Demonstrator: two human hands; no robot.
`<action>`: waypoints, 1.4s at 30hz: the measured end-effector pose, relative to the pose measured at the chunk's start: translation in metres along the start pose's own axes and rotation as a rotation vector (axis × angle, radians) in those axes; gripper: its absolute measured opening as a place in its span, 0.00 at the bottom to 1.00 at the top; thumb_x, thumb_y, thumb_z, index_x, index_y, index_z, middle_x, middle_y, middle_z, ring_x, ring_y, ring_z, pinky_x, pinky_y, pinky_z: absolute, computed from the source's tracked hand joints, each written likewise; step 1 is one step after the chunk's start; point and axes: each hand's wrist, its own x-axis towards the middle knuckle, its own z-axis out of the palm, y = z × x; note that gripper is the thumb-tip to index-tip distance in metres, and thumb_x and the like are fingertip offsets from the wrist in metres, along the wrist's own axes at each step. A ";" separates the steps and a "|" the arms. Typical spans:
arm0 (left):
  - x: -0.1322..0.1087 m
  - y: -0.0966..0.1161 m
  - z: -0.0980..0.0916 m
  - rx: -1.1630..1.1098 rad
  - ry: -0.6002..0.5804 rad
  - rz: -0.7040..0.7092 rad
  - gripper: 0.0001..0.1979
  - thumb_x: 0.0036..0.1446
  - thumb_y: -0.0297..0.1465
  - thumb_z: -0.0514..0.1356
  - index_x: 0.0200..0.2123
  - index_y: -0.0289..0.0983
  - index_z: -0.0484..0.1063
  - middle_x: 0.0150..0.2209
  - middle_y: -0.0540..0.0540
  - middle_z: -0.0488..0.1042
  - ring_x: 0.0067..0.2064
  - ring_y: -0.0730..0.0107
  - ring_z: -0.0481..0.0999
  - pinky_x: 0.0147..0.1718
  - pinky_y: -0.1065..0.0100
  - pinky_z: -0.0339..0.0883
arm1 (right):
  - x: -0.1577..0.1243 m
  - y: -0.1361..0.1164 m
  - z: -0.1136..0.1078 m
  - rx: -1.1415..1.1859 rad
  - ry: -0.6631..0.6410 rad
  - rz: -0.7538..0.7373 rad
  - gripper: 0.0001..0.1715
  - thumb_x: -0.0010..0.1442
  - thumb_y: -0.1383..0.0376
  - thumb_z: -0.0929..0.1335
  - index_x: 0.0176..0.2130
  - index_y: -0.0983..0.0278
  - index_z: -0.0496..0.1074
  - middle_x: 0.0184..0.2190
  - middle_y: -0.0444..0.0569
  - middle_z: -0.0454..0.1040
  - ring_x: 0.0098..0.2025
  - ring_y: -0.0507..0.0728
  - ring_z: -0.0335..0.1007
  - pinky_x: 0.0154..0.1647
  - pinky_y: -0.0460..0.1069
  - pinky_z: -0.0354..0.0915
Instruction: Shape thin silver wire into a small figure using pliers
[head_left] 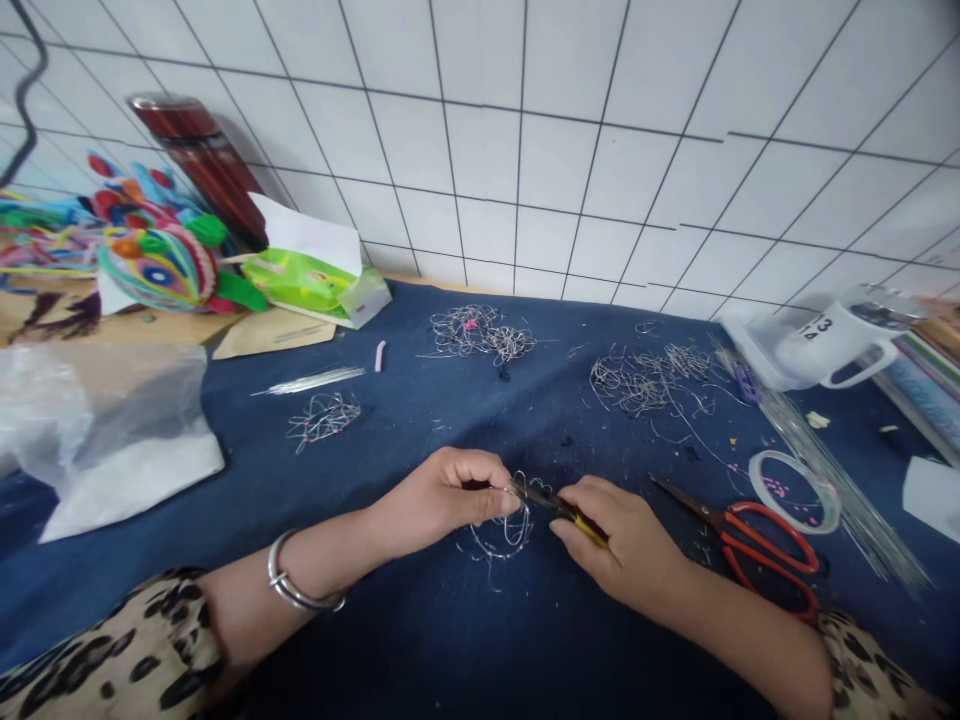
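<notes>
Near the middle of the dark blue cloth, my left hand point(466, 487) pinches a looped piece of thin silver wire point(504, 548) between thumb and fingertips. The wire hangs in rings below the fingers. My right hand point(619, 530) is closed around pliers point(589, 523) with yellow on the handles. Their dark jaws point left and meet the wire beside my left fingertips; the exact contact is too small to tell. Red-handled scissors point(769, 545) lie to the right of my right hand, blades toward the upper left.
Wire tangles lie at back centre point(480, 332), right point(649, 380) and left point(324, 418). Straight wires point(817, 470), a round dish point(795, 492) with pink beads and a white mug point(840, 340) are at right. A plastic bag point(135, 450) and red flask point(202, 160) stand left.
</notes>
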 end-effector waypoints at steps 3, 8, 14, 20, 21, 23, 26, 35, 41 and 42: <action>0.000 0.000 -0.001 0.017 -0.005 -0.001 0.07 0.52 0.29 0.61 0.26 0.30 0.72 0.24 0.52 0.66 0.25 0.79 0.63 0.25 0.75 0.59 | 0.001 0.001 0.000 -0.010 -0.002 -0.023 0.11 0.60 0.62 0.61 0.39 0.65 0.67 0.29 0.47 0.66 0.31 0.51 0.61 0.33 0.47 0.60; 0.001 -0.002 -0.003 0.059 -0.004 -0.019 0.08 0.53 0.30 0.61 0.26 0.30 0.71 0.24 0.52 0.65 0.25 0.80 0.62 0.24 0.75 0.57 | 0.001 0.005 0.001 -0.063 0.018 -0.054 0.11 0.60 0.63 0.61 0.40 0.65 0.67 0.30 0.48 0.67 0.31 0.52 0.62 0.34 0.47 0.60; 0.002 -0.004 -0.004 0.024 -0.010 -0.049 0.08 0.52 0.31 0.61 0.30 0.30 0.71 0.26 0.50 0.68 0.27 0.78 0.64 0.27 0.75 0.59 | 0.000 0.005 0.003 -0.076 0.041 -0.035 0.11 0.61 0.61 0.60 0.39 0.64 0.67 0.29 0.47 0.67 0.30 0.51 0.62 0.33 0.47 0.60; 0.002 -0.004 -0.005 0.005 0.001 -0.049 0.08 0.54 0.32 0.60 0.34 0.32 0.71 0.27 0.50 0.69 0.24 0.79 0.63 0.24 0.75 0.59 | 0.000 0.004 0.001 -0.056 0.054 0.019 0.11 0.61 0.61 0.60 0.38 0.64 0.67 0.28 0.46 0.66 0.30 0.51 0.62 0.32 0.47 0.60; 0.002 -0.003 -0.006 0.013 0.010 -0.049 0.08 0.55 0.32 0.59 0.33 0.32 0.71 0.28 0.49 0.70 0.25 0.79 0.64 0.25 0.75 0.60 | 0.000 0.004 0.001 -0.049 0.048 0.025 0.11 0.61 0.61 0.60 0.38 0.64 0.67 0.28 0.46 0.66 0.30 0.51 0.62 0.32 0.47 0.60; 0.001 -0.003 -0.006 0.026 0.023 -0.051 0.08 0.56 0.33 0.58 0.33 0.32 0.72 0.29 0.48 0.71 0.25 0.79 0.64 0.26 0.74 0.61 | 0.000 0.004 0.001 -0.040 0.044 0.028 0.11 0.61 0.61 0.60 0.38 0.64 0.67 0.28 0.46 0.66 0.30 0.51 0.62 0.32 0.47 0.60; 0.001 -0.002 -0.007 0.062 0.018 -0.060 0.08 0.55 0.32 0.59 0.32 0.32 0.72 0.27 0.49 0.70 0.25 0.78 0.64 0.25 0.75 0.60 | 0.000 0.003 0.002 -0.042 0.046 0.021 0.12 0.61 0.61 0.60 0.38 0.64 0.67 0.29 0.46 0.66 0.30 0.51 0.62 0.33 0.47 0.60; 0.001 -0.002 -0.005 0.038 0.020 -0.074 0.07 0.55 0.30 0.59 0.31 0.32 0.72 0.24 0.50 0.69 0.24 0.80 0.62 0.23 0.76 0.56 | -0.002 0.003 0.002 -0.054 0.033 0.018 0.12 0.61 0.61 0.60 0.39 0.65 0.67 0.29 0.47 0.66 0.31 0.52 0.62 0.33 0.47 0.59; 0.001 -0.002 -0.006 0.029 0.015 -0.056 0.08 0.54 0.31 0.60 0.29 0.32 0.73 0.26 0.49 0.70 0.23 0.80 0.62 0.23 0.75 0.57 | -0.002 0.003 0.000 -0.039 0.008 0.020 0.12 0.60 0.61 0.60 0.39 0.65 0.67 0.30 0.48 0.67 0.31 0.52 0.62 0.34 0.48 0.60; 0.001 -0.002 -0.006 0.027 0.015 -0.055 0.08 0.54 0.32 0.60 0.29 0.32 0.73 0.26 0.49 0.70 0.23 0.80 0.62 0.23 0.75 0.57 | -0.002 0.002 -0.001 -0.035 0.001 0.020 0.12 0.60 0.61 0.60 0.39 0.65 0.67 0.30 0.48 0.67 0.31 0.52 0.62 0.34 0.48 0.60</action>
